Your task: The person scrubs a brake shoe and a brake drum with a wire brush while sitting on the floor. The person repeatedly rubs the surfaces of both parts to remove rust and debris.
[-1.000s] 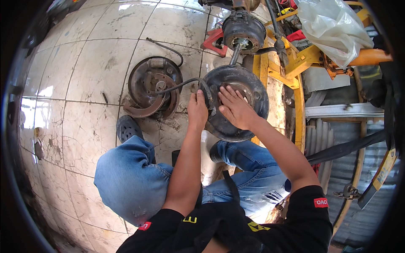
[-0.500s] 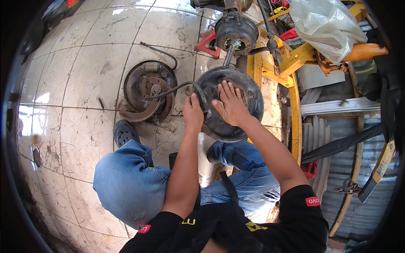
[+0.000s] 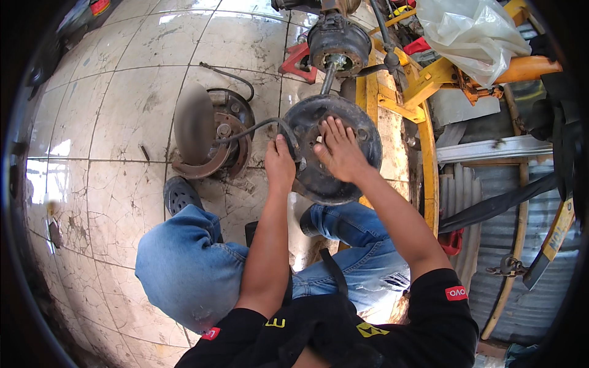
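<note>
A black round brake backing plate stands tilted in front of me, at the end of a metal axle shaft. My left hand is closed at its left rim, thumb up beside a curved black hose; its other fingers are partly hidden. Flat on the plate's face lies my right hand, fingers stretched out and slightly spread. On the floor to the left is another brake assembly with curved brown brake shoes. A blurred grey oval covers that assembly's left part.
Beyond the plate is a dark axle housing near a red stand. A yellow metal frame runs close along the right, with a clear plastic bag above it. A small dark rod lies on the tiled floor.
Both hands keep their places on the backing plate. The view has shifted slightly, and a blurred grey oval now appears over the left brake assembly.
</note>
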The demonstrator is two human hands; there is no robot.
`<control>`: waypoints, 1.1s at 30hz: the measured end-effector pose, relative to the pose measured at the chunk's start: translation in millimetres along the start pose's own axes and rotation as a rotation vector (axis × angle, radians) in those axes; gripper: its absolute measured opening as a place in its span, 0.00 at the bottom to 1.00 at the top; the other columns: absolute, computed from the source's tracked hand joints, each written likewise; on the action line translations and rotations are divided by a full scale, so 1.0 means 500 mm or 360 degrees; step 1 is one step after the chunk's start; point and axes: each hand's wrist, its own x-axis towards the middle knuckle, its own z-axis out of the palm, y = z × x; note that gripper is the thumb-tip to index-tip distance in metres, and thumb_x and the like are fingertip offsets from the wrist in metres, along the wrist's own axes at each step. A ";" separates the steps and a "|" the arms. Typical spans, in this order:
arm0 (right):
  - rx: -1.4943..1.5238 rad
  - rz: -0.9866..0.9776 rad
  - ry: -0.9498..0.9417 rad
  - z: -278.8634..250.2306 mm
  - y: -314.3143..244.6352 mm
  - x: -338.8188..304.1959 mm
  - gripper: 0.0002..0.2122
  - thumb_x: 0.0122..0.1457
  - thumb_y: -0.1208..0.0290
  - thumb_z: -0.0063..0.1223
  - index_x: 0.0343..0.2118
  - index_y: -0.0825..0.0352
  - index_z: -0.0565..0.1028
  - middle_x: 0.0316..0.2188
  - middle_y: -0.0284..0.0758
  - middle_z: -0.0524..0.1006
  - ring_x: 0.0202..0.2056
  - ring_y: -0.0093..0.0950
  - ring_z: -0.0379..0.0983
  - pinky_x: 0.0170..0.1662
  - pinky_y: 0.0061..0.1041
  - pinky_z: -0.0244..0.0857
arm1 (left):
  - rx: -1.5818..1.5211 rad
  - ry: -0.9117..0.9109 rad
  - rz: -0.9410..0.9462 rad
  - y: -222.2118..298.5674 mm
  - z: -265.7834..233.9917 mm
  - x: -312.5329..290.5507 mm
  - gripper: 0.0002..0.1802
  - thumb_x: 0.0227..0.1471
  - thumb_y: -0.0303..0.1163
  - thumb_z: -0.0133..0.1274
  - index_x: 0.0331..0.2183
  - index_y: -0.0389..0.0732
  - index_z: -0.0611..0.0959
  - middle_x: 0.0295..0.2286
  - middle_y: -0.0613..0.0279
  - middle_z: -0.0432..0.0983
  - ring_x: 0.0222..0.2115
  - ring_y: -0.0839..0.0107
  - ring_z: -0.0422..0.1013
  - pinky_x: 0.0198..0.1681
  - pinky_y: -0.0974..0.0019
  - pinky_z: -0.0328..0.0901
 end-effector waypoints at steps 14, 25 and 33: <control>0.0218 0.0440 0.0053 0.023 0.032 -0.123 0.39 0.66 0.41 0.23 0.64 0.78 0.49 0.66 0.57 0.45 0.68 0.52 0.38 0.68 0.44 0.38 | 0.0489 -0.0216 0.0001 -0.001 0.007 0.001 0.30 0.64 0.50 0.38 0.49 0.30 0.74 0.43 0.35 0.73 0.46 0.39 0.68 0.49 0.51 0.62; 0.0391 0.0489 0.0143 0.020 0.029 -0.140 0.37 0.66 0.41 0.19 0.65 0.70 0.53 0.68 0.48 0.46 0.69 0.47 0.38 0.68 0.46 0.37 | 0.0221 -0.0121 -0.0219 0.014 0.007 -0.020 0.31 0.65 0.49 0.38 0.54 0.29 0.70 0.49 0.40 0.70 0.50 0.50 0.68 0.51 0.56 0.62; 0.0422 0.0399 0.0195 0.004 0.054 -0.071 0.37 0.66 0.41 0.18 0.64 0.70 0.58 0.67 0.46 0.50 0.68 0.45 0.42 0.67 0.44 0.41 | -0.0250 0.0070 -0.0258 -0.071 0.008 -0.105 0.25 0.64 0.47 0.41 0.46 0.33 0.75 0.45 0.52 0.72 0.45 0.57 0.70 0.48 0.57 0.63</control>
